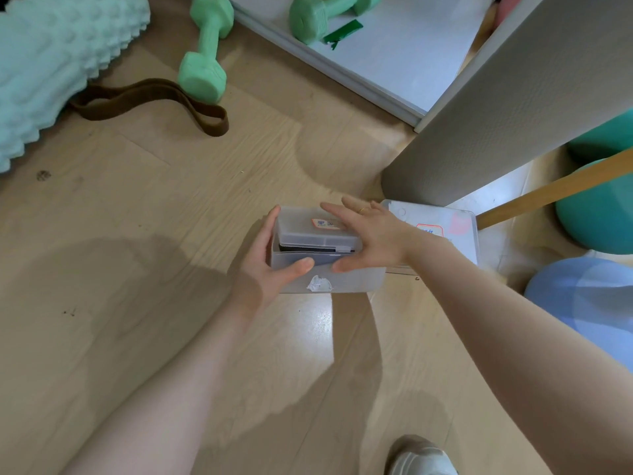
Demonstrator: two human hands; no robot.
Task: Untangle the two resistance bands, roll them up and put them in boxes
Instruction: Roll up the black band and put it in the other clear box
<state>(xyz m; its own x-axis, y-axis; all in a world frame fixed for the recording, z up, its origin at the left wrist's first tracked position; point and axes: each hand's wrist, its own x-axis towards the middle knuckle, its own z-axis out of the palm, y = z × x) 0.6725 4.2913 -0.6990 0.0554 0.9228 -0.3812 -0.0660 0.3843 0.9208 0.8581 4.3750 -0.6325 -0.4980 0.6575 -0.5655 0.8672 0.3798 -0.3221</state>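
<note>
A translucent plastic box [329,275] sits on the pale wood floor [171,234] as its lid [317,231] is brought down over it, tilted and not yet seated. Something dark [308,249] shows in the gap under the lid, probably a rolled resistance band, though the frosted plastic makes that hard to confirm. The left hand [270,265] clamps the box's left end, fingers behind the far wall and thumb on the near wall, apparently to keep the light box from sliding. The right hand [371,236] lies spread and flat on the lid, fingers apart, pressing rather than gripping, a hold that suits pushing a lid home.

Just beside the box on the right, touching or nearly so, a second clear box [459,231] with a red-edged label lies against the foot of a grey fabric-covered panel [496,114], seemingly kept close for the other band. That brown resistance band [150,101] lies well apart at upper left, an open loop on the floor, free of tangles but not rolled, one end tucked under a mint ridged foam roller [51,63]. So the task looks about half done.

A green dumbbell [203,56] lies by the band, and another [325,15] lies on a white mat [394,56]. Teal [599,214] and blue [582,303] exercise balls crowd the right edge, with a shoe [418,455] at the bottom.
</note>
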